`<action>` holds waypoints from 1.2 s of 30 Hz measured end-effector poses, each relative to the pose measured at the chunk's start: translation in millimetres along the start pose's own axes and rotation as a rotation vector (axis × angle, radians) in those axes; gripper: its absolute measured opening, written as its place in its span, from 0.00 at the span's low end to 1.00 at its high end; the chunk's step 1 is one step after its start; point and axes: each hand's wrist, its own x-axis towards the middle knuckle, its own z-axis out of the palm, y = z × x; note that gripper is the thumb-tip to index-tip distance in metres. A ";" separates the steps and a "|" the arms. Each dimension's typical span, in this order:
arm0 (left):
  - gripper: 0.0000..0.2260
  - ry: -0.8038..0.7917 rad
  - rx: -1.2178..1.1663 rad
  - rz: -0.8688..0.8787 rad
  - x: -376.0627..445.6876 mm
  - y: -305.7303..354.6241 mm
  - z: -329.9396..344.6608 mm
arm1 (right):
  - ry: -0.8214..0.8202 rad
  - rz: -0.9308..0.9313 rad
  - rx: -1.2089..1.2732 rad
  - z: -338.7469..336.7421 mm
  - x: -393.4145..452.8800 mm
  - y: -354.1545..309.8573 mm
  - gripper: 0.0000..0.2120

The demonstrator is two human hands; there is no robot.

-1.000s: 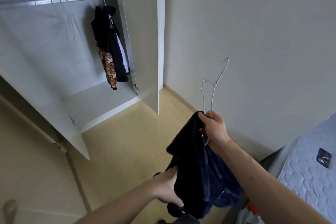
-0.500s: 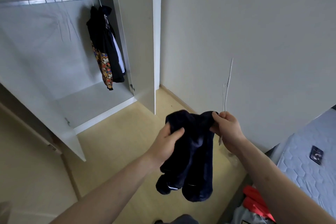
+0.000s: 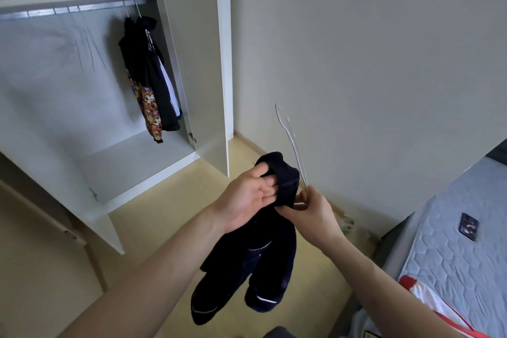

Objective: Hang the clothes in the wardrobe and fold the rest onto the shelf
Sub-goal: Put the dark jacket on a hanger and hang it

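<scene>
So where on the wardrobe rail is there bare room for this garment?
The metal rail is bare from its left end to the dark hanging clothes bunched by the right wall. Faint empty wire hangers may hang mid-rail; too blurred to confirm.

Your left hand (image 3: 247,200) curls round the top fold of the dark garment (image 3: 263,255); your right hand (image 3: 312,211) pinches the wire hanger (image 3: 290,143) just beside it, hook upward. Far left, the open wardrobe (image 3: 192,63) holds dark clothes (image 3: 149,74) on its rail (image 3: 68,9). Near right: mattress (image 3: 466,241) with phone (image 3: 469,226).
</scene>
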 end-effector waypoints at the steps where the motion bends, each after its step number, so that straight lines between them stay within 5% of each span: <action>1: 0.29 -0.007 0.010 0.002 -1.0 1.5 -3.9 | -0.014 -0.001 0.001 1.9 1.3 -0.4 0.22; 4: 0.22 0.142 0.274 0.074 -2.7 -0.8 -26.1 | -0.082 -0.006 0.107 5.4 2.3 -2.8 0.16; 7: 0.13 0.506 0.991 0.213 -10.2 -17.6 -59.6 | -0.140 -0.042 0.291 4.4 3.1 -10.6 0.16; 11: 0.15 0.797 1.477 0.111 -34.5 -69.8 -103.4 | -0.183 -0.096 0.467 2.6 4.9 -26.4 0.18; 14: 0.16 0.958 1.396 -0.109 -54.7 -100.4 -136.3 | -0.188 -0.124 0.513 -3.1 3.4 -34.7 0.17; 17: 0.08 0.923 1.229 -0.452 -66.0 -110.0 -154.2 | -0.193 -0.127 0.475 -7.5 2.4 -36.9 0.17; 20: 0.08 0.898 0.597 -0.583 -58.7 -106.5 -150.2 | -0.175 -0.113 0.352 -9.4 3.8 -32.3 0.16; 26: 0.11 0.756 0.018 -0.492 -52.8 -64.1 -128.9 | -0.116 -0.045 0.182 -38.4 17.5 -4.0 0.14; 29: 0.12 0.613 0.025 -0.384 -52.3 -36.4 -118.6 | -0.087 -0.017 0.084 -54.9 24.6 12.4 0.14; 36: 0.14 0.779 0.179 -0.222 -34.8 11.5 -115.1 | -0.108 -0.061 -0.193 -63.8 22.9 24.0 0.21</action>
